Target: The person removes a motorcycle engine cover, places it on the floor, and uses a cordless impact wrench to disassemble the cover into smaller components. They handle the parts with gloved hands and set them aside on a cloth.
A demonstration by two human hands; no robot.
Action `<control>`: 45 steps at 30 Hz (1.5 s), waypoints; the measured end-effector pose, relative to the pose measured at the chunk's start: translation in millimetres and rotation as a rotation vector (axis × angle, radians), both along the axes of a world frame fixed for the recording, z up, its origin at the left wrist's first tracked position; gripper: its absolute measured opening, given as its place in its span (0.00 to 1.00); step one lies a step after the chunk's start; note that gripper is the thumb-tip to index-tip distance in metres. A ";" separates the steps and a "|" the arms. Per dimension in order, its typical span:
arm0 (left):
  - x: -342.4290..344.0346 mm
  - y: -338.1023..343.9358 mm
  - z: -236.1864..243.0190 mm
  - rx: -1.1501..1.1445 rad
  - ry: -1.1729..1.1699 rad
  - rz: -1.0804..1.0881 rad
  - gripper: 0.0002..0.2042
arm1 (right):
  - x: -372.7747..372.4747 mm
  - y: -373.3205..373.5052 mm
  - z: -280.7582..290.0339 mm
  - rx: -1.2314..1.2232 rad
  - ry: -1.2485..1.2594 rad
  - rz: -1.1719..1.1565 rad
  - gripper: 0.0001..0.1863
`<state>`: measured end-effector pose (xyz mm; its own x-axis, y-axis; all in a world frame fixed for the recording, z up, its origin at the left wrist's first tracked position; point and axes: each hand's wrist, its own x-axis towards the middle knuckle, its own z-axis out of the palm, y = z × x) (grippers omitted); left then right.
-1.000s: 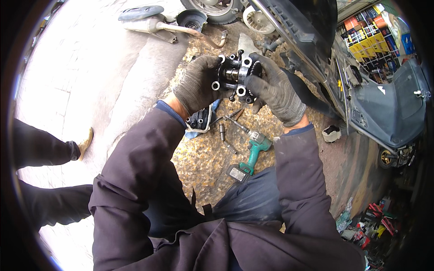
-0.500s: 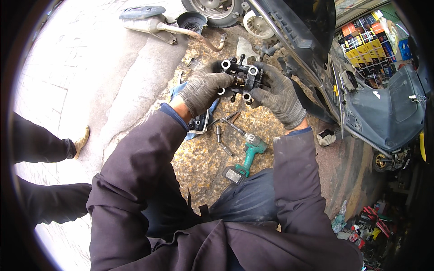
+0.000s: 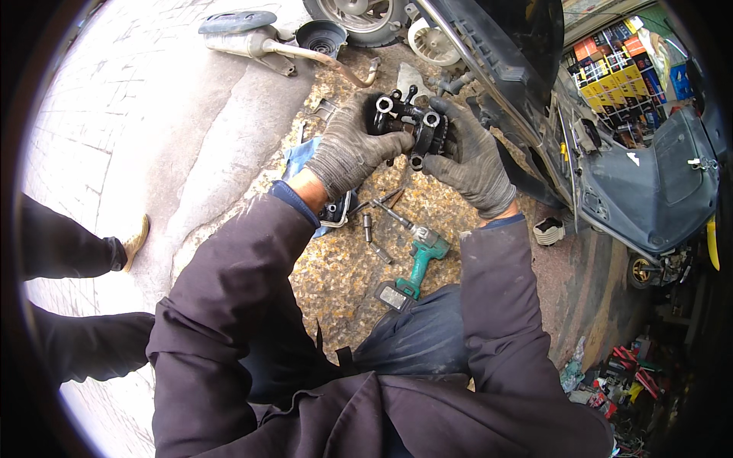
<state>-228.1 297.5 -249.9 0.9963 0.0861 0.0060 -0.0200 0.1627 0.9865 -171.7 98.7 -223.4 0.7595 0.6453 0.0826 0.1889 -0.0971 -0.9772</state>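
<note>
A dark, oily rocker arm assembly (image 3: 410, 117) with pale round bolt bosses is held up between both gloved hands. My left hand (image 3: 350, 149) is closed round its left end, and the thumb lies across the front of the part. On the other end, my right hand (image 3: 475, 159) grips with its thumb low near a bottom boss and its fingers behind. Both palms and the part's back are hidden. Below lie a green cordless impact wrench (image 3: 420, 267), loose sockets (image 3: 368, 227) and, by my left wrist, a cover-like engine part (image 3: 336, 210) on blue cloth (image 3: 300, 157).
An exhaust muffler (image 3: 244, 44), a round black part (image 3: 321, 38) and a wheel (image 3: 363, 19) lie ahead. Scooter bodywork (image 3: 649, 183) stands close on the right, near stacked boxes (image 3: 618, 80). Another person's legs (image 3: 69, 244) are at the left. Clutter (image 3: 611, 382) lies lower right.
My left thumb has slid right across the front of the rocker arm assembly, covering its lower left boss. The part is turned slightly. The right hand keeps its grip.
</note>
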 end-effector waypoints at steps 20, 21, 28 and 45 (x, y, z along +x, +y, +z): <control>8.0 13.6 -16.6 -0.559 0.352 -0.218 0.20 | 4.3 3.4 -10.8 -0.061 0.102 -0.181 0.18; 9.0 13.9 -17.0 -0.579 0.374 -0.216 0.20 | 5.2 3.8 -11.6 -0.063 0.022 -0.165 0.19; 12.3 12.2 -28.8 -0.423 0.258 -0.271 0.19 | 3.6 -4.4 -10.4 -0.156 0.284 -0.199 0.24; 9.5 10.5 -24.2 -0.252 0.121 -0.160 0.12 | -0.4 1.8 2.4 -0.051 0.217 -0.084 0.24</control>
<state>-218.6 308.0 -274.1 0.9894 -0.0884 -0.1148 0.1406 0.3939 0.9084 -172.2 100.5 -221.1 0.8070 0.5783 -0.1198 -0.0360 -0.1543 -0.9874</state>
